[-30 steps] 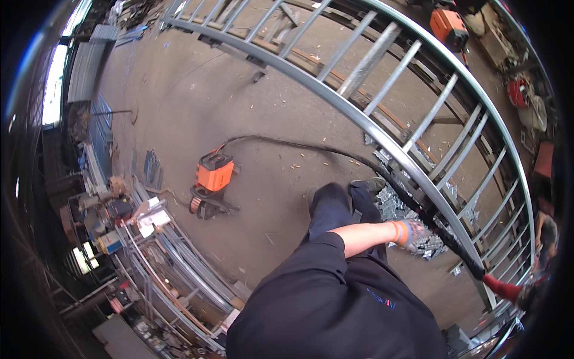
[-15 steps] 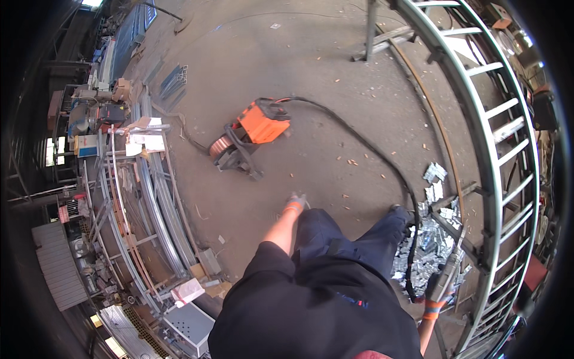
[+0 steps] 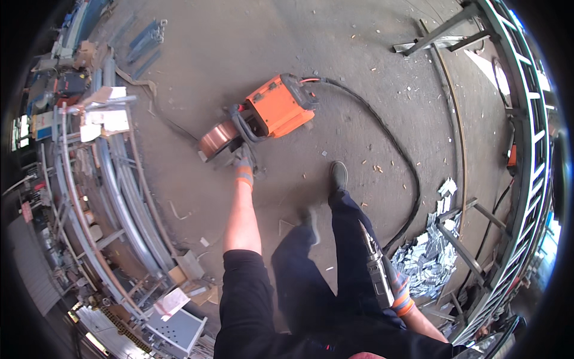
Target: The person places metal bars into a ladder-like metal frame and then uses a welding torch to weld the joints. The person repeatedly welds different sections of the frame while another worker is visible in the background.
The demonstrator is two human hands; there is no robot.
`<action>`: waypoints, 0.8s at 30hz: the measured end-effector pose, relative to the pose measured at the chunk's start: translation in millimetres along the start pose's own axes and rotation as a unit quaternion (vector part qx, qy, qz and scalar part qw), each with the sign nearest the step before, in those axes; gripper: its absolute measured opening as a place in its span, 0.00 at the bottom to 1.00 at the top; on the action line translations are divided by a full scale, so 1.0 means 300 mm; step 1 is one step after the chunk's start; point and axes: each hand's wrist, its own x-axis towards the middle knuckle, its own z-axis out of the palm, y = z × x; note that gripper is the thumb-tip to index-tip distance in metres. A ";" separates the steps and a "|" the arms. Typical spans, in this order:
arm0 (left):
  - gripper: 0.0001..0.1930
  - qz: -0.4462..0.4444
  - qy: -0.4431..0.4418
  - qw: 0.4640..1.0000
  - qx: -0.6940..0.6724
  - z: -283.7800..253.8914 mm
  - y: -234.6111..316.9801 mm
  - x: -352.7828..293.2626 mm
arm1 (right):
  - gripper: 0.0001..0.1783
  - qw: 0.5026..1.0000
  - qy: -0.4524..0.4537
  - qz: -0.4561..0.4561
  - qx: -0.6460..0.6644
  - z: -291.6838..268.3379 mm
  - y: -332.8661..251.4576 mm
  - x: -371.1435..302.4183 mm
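Observation:
An orange wire feeder (image 3: pixel 278 107) stands on the floor with a copper-coloured wire spool (image 3: pixel 219 140) at its left end. My left hand (image 3: pixel 243 160), in a grey glove with an orange cuff, reaches to the dark frame beside the spool. Blur and the frame hide its fingers, so I cannot tell whether they grip. My right hand (image 3: pixel 399 288), gloved alike, is closed around a grey welding torch (image 3: pixel 379 276), which points forward beside my right leg. A black cable (image 3: pixel 391 140) curves from the feeder across the floor toward the torch.
Long metal profiles on a rack (image 3: pixel 122 197) line the left side. A pile of silver metal pieces (image 3: pixel 424 263) lies at the right, beside a ladder-like steel frame (image 3: pixel 531 131). A long brown bar (image 3: pixel 457 119) and small scraps lie on the floor.
I have stepped forward toward the wire feeder. My left hand has reached out to its spool end, and my right hand has brought the torch from over the metal pile to beside my leg.

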 end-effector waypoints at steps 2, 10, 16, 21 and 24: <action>0.23 0.019 -0.006 1.000 -0.004 0.022 -0.033 0.159 | 0.45 0.994 -0.079 0.073 -0.025 0.050 0.023 0.089; 0.21 -0.065 -0.114 0.961 -0.243 0.113 -0.137 0.430 | 0.45 0.980 -0.030 0.126 -0.154 0.373 0.132 0.117; 0.33 -0.069 0.084 0.985 -0.131 0.146 -0.201 0.399 | 0.47 0.962 -0.150 0.086 -0.212 0.505 0.098 0.070; 0.31 -0.035 0.064 0.992 -0.099 0.054 -0.281 0.225 | 0.44 0.972 -0.113 0.074 -0.192 0.542 0.052 0.070; 0.26 -0.060 0.056 0.995 -0.049 -0.014 -0.322 0.070 | 0.40 0.977 -0.080 0.120 -0.160 0.543 0.019 0.061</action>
